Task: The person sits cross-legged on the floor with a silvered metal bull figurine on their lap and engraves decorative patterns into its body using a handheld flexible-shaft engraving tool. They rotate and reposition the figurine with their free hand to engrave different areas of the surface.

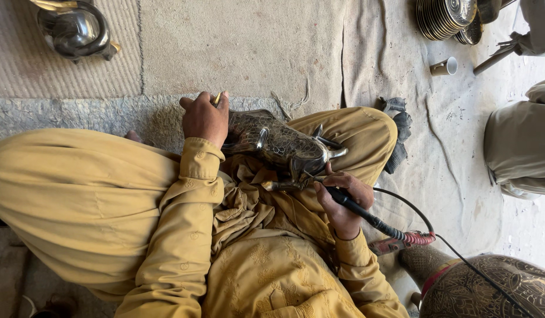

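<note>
Where mats [243,47] cover floor, dusty.

1. Rear end of the engraved metal animal figure [281,144] covered by the left hand [204,119]; hindquarters not visible.
2. Thin yellowish object [217,98] poking out between left-hand fingers; kind impossible to tell.
3. Tip of the black engraving pen [358,209] hidden where it meets the figure, behind the right hand [342,203].
4. Dark metal vessel [75,29] cut off by the top edge.
5. Stack of metal plates [444,16] cropped at the top edge.
6. Engraved round piece [490,288] cut by the bottom and right edges.
7. Another person's clothed leg [517,147] cropped at the right edge.
</note>
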Available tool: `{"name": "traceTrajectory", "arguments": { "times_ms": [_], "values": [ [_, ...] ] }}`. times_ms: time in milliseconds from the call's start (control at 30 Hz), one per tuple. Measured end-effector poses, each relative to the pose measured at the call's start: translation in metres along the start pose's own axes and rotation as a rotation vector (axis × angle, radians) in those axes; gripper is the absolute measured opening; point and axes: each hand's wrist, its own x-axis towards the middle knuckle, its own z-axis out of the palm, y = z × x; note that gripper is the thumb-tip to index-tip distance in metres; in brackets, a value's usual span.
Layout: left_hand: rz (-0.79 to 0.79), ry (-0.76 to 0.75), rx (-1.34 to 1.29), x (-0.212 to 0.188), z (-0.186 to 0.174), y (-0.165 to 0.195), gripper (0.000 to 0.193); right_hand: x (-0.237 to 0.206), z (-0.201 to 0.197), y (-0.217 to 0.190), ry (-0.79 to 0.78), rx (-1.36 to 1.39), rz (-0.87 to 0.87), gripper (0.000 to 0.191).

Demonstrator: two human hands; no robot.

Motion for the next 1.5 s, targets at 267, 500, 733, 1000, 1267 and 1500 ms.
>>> {"name": "traceTrajectory", "arguments": {
  "times_ms": [267, 500, 733, 1000, 1267, 1500],
  "values": [
    [-0.006, -0.001, 0.019, 0.0, -0.001, 0.0, 0.048, -0.002, -0.001, 0.008, -0.02, 0.187, -0.011, 0.014],
    [-0.003, -0.008, 0.02, 0.0, 0.0, -0.001, 0.049, -0.011, 0.009, 0.013, 0.143, 0.059, 0.101, 0.016],
    [-0.002, -0.018, 0.024, 0.001, 0.001, -0.002, 0.05, -0.008, 0.01, 0.01, 0.172, -0.012, 0.082, 0.018],
    [0.007, 0.004, 0.019, 0.002, 0.003, -0.004, 0.05, -0.006, 0.007, 0.002, 0.092, -0.018, 0.087, 0.016],
    [0.003, 0.001, 0.018, 0.001, 0.001, -0.003, 0.049, -0.005, 0.001, 0.003, 0.013, -0.005, 0.062, 0.016],
    [0.057, 0.05, 0.089, -0.002, 0.001, -0.006, 0.045, 0.002, -0.003, 0.009, -0.031, 0.239, -0.047, 0.012]
  ]
}}
